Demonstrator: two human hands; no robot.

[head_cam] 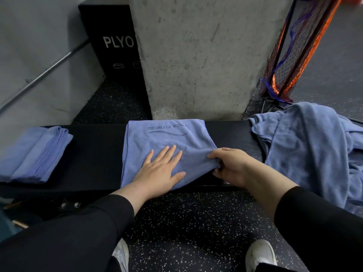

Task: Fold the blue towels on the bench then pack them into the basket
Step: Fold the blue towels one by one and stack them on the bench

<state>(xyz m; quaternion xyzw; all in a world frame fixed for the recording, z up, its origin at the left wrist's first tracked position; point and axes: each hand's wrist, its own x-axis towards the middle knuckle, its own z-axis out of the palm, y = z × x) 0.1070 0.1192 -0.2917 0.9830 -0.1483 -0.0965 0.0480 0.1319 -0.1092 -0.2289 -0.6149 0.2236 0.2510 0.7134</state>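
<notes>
- While the left hand (160, 171) lies flat with straight, spread fingers (167, 154) pressing the towel (167, 138) onto the worktop (98, 154), nothing is gripped on that side; if the palm lifts too soon, the layers beneath it could slide apart.
- The right hand (229, 165) has its fingers curled round the towel's near right edge, pinching a bunched fold just to the right of the left fingertips. A pull across before the bunch is smoothed would likely lock a crease into the fold.
- The cloth under the left palm reaches the worktop's near edge; I judge that a hard tug could drag it off onto the floor (186, 222).
- Beyond the fingertips the towel shows printed lettering and lies fairly flat, so skewing is most likely at the pinched corner, not the far edge.
- The unfolded heap (314, 144) sits just right of the right hand, draped over the worktop's end; a wide sweep of that arm could snag it.
- The folded stack (37, 154) rests well to the left of the left fingers, apart from the work.
- No basket is visible, so where packing will happen cannot be told.
</notes>
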